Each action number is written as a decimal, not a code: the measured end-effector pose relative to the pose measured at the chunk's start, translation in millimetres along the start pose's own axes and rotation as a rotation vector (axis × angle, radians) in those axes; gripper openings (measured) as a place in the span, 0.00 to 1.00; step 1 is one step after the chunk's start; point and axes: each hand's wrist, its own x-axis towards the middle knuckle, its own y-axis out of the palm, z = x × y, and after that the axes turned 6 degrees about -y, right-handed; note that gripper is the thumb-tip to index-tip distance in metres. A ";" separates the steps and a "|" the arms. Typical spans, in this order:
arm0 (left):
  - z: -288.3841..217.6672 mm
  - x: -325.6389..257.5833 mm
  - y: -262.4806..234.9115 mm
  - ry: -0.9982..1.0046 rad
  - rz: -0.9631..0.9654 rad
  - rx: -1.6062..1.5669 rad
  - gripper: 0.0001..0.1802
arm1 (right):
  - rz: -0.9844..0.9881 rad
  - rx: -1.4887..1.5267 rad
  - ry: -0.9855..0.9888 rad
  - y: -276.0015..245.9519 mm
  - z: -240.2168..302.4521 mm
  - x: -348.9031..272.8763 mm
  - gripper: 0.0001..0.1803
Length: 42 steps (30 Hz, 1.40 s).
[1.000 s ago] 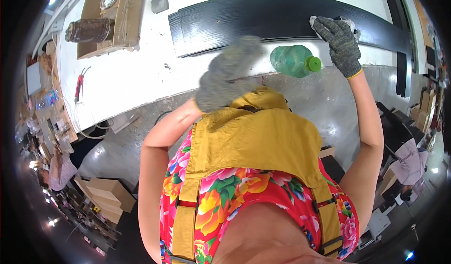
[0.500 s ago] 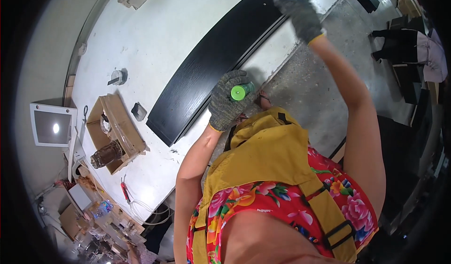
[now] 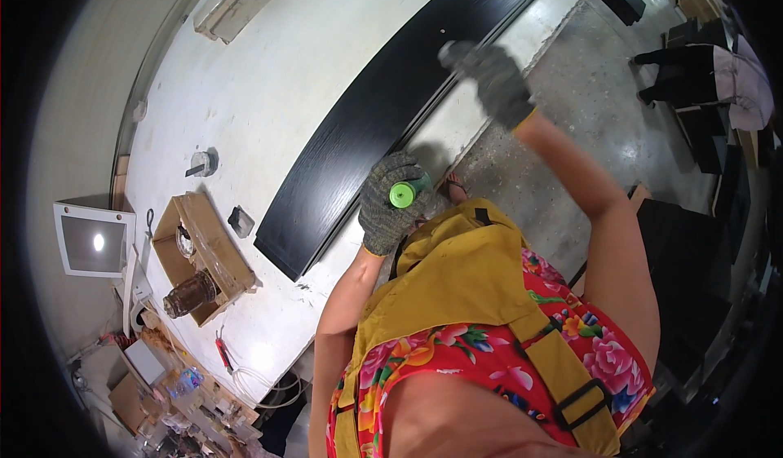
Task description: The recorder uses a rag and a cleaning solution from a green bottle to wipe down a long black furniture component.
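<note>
My left hand, in a dark grey knitted glove, is closed around a small green cylindrical container with a bright green end facing up. It is beside the long front edge of a black wood-grain board lying on a white tabletop. My right hand, gloved in grey, reaches over the board's front edge farther along. Its fingers are drawn together and slightly blurred; anything pinched in them is too small to make out. A tiny pale spot marks the board's face near those fingertips.
On the white table stand an open cardboard box with a brown jar, a tape roll and red-handled pliers. A pale block lies at the back. Another person bends over dark boards at right.
My right hand has moved back along the board, toward my left hand. My left hand keeps its hold on the green container. The whole view has shifted slightly.
</note>
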 end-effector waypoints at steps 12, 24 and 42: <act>2.1 -5.5 -8.1 -0.054 0.076 -0.061 0.23 | 0.441 -1.034 -0.127 -5.0 37.1 13.5 0.29; -1.5 34.8 -69.3 0.111 0.165 -0.018 0.38 | 0.557 -0.700 -0.118 8.4 119.3 97.7 0.25; -40.6 76.6 -61.6 -0.065 0.150 0.980 0.61 | 0.331 -1.272 0.263 -255.1 -203.2 169.7 0.28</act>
